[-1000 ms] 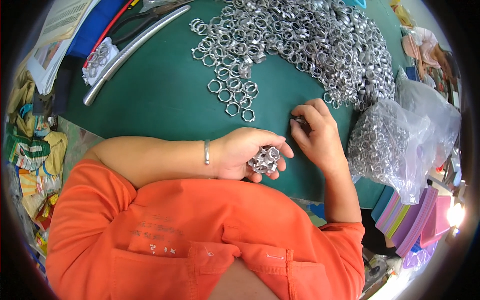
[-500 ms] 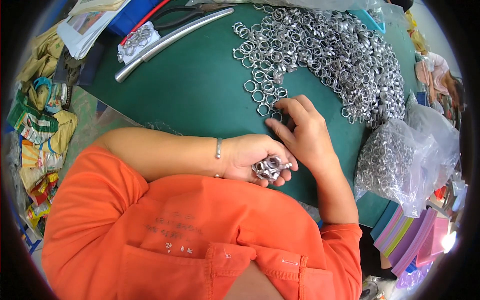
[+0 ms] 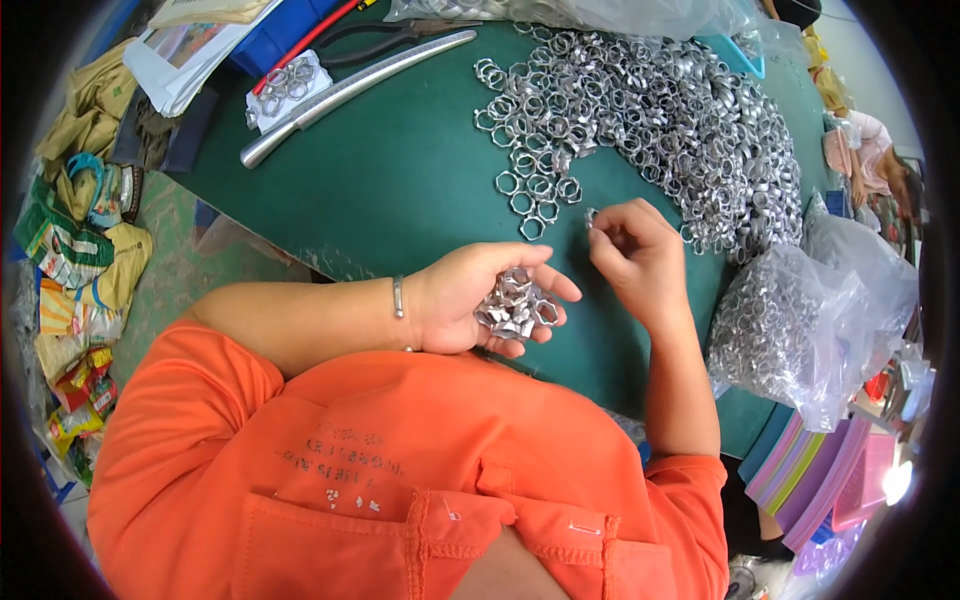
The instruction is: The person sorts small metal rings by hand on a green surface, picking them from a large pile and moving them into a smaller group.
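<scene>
My left hand [image 3: 455, 295] is cupped palm up in front of my body, holding a small heap of silver hexagonal rings [image 3: 513, 305]. To its right, my right hand [image 3: 637, 245] pinches one silver ring [image 3: 590, 217] between thumb and fingertips, a little above the green table. The ring is seen edge-on and partly hidden by the fingers. Beyond both hands spreads a large pile of the same rings [image 3: 690, 130]. Several loose rings [image 3: 535, 190] lie at the pile's near left edge, close to my hands.
A tapered metal ring mandrel [image 3: 355, 95] lies at the far left, near black-handled pliers [image 3: 385, 42] and rings on white paper [image 3: 290, 92]. At the right sits a clear plastic bag [image 3: 770, 320] full of rings. Another person [image 3: 880, 165] is at the far right.
My left hand has shifted left and opened wider, showing more rings. The right hand has moved right, away from the loose rings, with a ring now in its fingertips.
</scene>
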A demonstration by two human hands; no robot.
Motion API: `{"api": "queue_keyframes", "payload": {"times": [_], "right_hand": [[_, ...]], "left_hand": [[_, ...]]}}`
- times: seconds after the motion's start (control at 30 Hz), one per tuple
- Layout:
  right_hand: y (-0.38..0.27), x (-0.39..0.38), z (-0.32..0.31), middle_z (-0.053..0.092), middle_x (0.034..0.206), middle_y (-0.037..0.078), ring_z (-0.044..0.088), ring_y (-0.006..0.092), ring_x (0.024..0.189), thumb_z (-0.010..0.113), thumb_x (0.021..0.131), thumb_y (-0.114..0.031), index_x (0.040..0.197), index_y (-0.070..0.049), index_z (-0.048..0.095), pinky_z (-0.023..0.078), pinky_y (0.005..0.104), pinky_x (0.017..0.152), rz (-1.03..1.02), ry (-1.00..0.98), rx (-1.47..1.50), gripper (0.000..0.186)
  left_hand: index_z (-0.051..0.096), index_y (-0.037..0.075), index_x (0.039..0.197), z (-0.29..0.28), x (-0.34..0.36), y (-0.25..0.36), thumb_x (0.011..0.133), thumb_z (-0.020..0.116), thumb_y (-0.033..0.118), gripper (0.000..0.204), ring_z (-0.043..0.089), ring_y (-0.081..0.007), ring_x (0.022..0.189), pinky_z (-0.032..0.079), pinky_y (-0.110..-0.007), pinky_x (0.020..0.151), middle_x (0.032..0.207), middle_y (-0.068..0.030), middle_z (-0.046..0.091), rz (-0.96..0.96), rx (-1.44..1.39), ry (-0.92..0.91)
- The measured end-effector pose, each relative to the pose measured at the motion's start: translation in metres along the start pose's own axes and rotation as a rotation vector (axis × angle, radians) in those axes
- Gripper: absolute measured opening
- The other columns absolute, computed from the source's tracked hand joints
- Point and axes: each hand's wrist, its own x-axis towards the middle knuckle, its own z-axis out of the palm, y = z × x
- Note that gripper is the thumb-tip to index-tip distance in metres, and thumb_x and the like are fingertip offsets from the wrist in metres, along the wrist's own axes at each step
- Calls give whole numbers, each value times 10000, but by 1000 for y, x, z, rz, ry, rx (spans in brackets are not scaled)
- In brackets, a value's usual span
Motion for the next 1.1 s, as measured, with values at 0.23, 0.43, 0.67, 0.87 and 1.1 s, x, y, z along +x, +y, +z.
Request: {"api": "queue_keyframes", "payload": {"times": [0.23,0.43,0.67,0.87,1.1], "right_hand": [[-12,18,6,610,965,84,583,258,854,678,767,0,979,-43,655,485,339,715,-437,31,-223,218],[8,18,7,625,943,74,621,149,783,713,755,19,852,-13,647,507,271,662,-167,21,128,122],[-15,29,17,570,848,97,588,257,738,675,796,-17,959,-43,670,481,323,637,-346,-75,-32,165],[1,26,19,560,888,111,556,301,799,754,727,-101,857,-14,598,475,379,682,-342,-81,-143,221],[3,20,48,544,903,101,506,289,758,745,676,-112,988,-54,576,434,391,670,-598,64,-204,359]], "left_hand": [[583,67,1134,0,0,3,982,373,457,468,656,-194,804,535,-321,560,942,-70,647,-7,-119,-61],[603,74,1074,0,-2,5,991,372,418,423,650,-185,767,518,-301,523,946,-77,651,-22,-100,-3],[605,66,1060,-3,0,5,969,444,376,361,653,-187,737,498,-314,511,904,-74,659,-29,-88,-25],[617,65,1026,-7,-2,3,949,485,364,336,649,-179,727,469,-293,471,901,-76,657,-38,-43,-39],[615,74,1009,-7,2,3,948,480,377,338,647,-171,727,453,-269,440,902,-71,640,-74,5,-87]]}}
